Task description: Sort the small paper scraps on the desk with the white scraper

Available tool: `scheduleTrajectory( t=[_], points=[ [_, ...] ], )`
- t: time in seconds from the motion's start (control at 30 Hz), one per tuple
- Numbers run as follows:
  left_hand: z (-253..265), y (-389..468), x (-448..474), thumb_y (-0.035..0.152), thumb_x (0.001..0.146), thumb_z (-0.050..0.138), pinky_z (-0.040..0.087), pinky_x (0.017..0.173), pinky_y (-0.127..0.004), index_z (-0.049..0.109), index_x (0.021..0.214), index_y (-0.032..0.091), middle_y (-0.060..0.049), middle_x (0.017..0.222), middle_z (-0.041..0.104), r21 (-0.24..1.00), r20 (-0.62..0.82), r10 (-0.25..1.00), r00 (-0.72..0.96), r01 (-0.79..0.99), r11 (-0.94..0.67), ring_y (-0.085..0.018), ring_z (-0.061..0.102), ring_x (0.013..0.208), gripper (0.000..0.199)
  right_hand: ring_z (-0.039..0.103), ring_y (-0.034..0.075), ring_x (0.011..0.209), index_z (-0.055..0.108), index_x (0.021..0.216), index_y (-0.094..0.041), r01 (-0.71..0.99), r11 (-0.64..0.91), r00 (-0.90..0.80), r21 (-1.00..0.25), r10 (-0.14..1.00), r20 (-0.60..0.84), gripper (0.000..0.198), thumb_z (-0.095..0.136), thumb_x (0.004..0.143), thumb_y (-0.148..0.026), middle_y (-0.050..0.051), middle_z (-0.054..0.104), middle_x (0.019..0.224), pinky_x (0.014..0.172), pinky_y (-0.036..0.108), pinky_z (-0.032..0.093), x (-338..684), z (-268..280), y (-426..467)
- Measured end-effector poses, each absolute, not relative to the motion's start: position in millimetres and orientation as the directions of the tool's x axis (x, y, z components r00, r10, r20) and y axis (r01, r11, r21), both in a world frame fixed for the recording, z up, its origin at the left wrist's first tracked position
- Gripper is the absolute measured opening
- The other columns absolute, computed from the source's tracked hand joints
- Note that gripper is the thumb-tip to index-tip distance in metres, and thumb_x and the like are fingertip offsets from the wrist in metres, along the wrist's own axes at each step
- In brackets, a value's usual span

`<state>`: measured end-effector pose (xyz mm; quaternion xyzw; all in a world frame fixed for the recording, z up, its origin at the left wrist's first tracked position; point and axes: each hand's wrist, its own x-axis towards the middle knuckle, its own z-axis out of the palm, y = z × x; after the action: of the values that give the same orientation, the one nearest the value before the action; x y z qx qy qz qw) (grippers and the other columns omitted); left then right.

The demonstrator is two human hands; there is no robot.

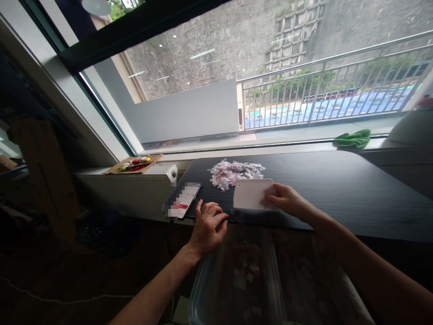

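Note:
My right hand (284, 198) grips the right end of a flat white card (252, 194) with rounded corners and a small hole near its upper left corner. The card is tilted up at the front edge of the black table, just before a heap of small white and pinkish paper scraps (230, 173). My left hand (209, 225) hovers at the table edge, left of the card. Its fingers are loosely bent and apart, with nothing visible in them. Below both hands stands a clear plastic bin (199, 289) with several pale pieces inside.
A phone (184, 201) lies at the left end of the black table (314, 180). Further left, a radiator (135, 194) carries cardboard with small colourful items (135, 163). A green cloth (353, 139) rests on the windowsill. A white cable (67, 300) crosses the dark floor.

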<state>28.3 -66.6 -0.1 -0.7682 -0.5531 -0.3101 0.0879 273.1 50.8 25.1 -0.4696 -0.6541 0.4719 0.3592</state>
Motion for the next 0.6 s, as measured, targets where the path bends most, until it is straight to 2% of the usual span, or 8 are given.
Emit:
scheduleTrajectory(
  t=[0.27, 0.47, 0.6],
  points=[
    [-4, -63, 27, 0.019, 0.077, 0.06, 0.02, 0.11, -0.06, 0.069, 0.093, 0.024, -0.004, 0.092, 0.063, 0.231, 0.525, 0.834, 0.17, 0.915, -0.332, -0.024, 0.053, 0.106, 0.018, 0.066, 0.019, 0.067, 0.066, 0.077, -0.017, 0.241, 0.057, -0.407, -0.969, 0.912, -0.048, 0.018, 0.07, 0.061, -0.024, 0.002, 0.071, 0.072, 0.06, 0.027, 0.053, 272, 27, 40],
    [-4, -67, 33, 0.02, 0.079, 0.061, 0.019, 0.112, -0.059, 0.069, 0.095, 0.025, -0.003, 0.091, 0.063, 0.213, 0.52, 0.827, 0.213, 0.905, -0.367, -0.024, 0.055, 0.106, 0.019, 0.067, 0.02, 0.067, 0.065, 0.075, -0.018, 0.231, 0.031, -0.331, -0.973, 0.942, -0.048, 0.019, 0.072, 0.059, -0.023, 0.003, 0.072, 0.073, 0.062, 0.029, 0.055, 295, 28, 38],
    [-3, -65, 37, 0.019, 0.079, 0.062, 0.019, 0.112, -0.059, 0.069, 0.091, 0.024, -0.002, 0.09, 0.064, 0.207, 0.52, 0.824, 0.224, 0.903, -0.376, -0.023, 0.055, 0.105, 0.015, 0.067, 0.021, 0.067, 0.065, 0.075, -0.018, 0.227, -0.004, -0.344, -0.974, 0.935, -0.084, 0.02, 0.072, 0.057, -0.023, 0.004, 0.072, 0.074, 0.062, 0.031, 0.055, 295, 26, 35]
  ],
)
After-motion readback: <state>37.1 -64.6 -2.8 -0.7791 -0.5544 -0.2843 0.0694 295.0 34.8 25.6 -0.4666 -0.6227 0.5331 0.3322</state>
